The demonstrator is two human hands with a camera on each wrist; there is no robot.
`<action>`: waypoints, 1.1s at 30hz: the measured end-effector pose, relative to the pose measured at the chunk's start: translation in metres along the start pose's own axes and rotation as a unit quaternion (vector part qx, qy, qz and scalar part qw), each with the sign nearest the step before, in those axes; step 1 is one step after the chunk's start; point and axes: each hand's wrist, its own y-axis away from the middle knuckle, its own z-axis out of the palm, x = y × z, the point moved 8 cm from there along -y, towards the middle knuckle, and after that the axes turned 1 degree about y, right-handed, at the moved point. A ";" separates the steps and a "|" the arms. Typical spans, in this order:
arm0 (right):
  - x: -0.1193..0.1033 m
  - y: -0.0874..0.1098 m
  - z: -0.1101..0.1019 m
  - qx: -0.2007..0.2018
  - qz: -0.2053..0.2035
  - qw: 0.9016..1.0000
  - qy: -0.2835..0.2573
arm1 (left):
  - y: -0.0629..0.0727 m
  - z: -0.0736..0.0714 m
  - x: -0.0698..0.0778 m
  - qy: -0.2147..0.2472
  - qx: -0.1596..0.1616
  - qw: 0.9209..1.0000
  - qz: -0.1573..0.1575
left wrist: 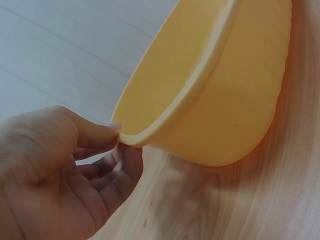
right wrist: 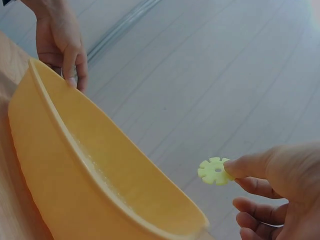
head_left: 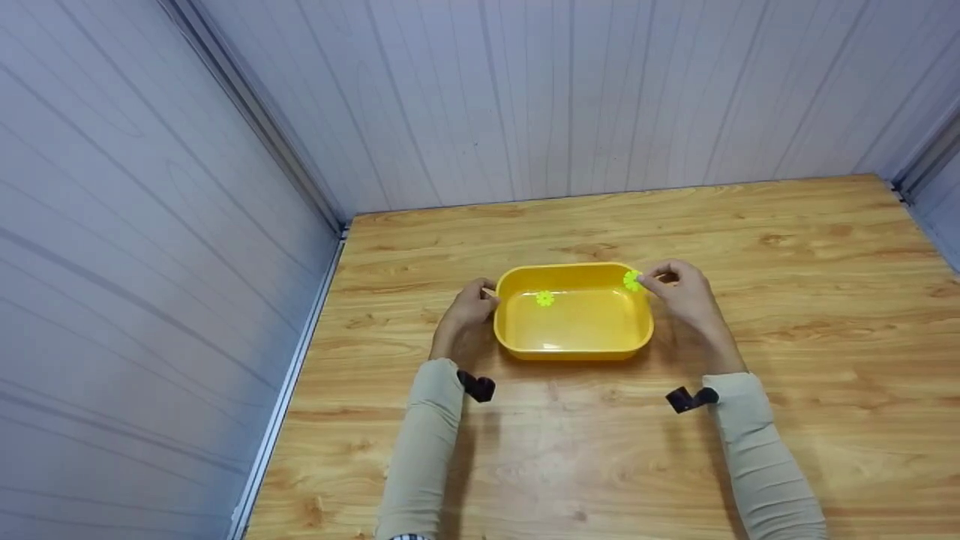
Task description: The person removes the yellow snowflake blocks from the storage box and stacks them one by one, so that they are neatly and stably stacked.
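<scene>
A yellow oblong plastic basin (head_left: 574, 354) stands on the wooden table. Its left rim is pinched between the thumb and fingers of my left hand (head_left: 469, 306), as the left wrist view (left wrist: 70, 165) shows closely. With thumb and forefinger my right hand (head_left: 686, 296) holds a yellow-green notched disc (right wrist: 214, 171) with a small centre hole. In the head view that disc (head_left: 632, 280) appears over the basin's far right corner; the right wrist view shows it above the rim, apart from it. A second yellow-green disc (head_left: 545, 298) lies inside the basin, toward the back left.
The wood-grain table (head_left: 577, 457) runs under and around the basin. A pale panelled wall (head_left: 525, 105) rises behind its back edge, and another panel (head_left: 135, 285) stands along the left side. Black straps (head_left: 477, 386) sit at both wrists.
</scene>
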 end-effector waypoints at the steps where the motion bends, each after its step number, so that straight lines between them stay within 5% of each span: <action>1: 0.002 0.000 -0.003 0.003 0.000 1.000 0.001 | 0.000 0.000 0.000 -0.002 0.000 1.000 0.001; 21: 0.057 0.010 -0.038 0.042 0.048 0.998 -0.009 | 0.001 0.001 -0.004 0.027 0.002 0.999 -0.027; 33: 0.091 0.011 -0.042 0.017 0.100 0.995 -0.002 | 0.000 0.002 -0.004 0.042 0.000 0.999 -0.033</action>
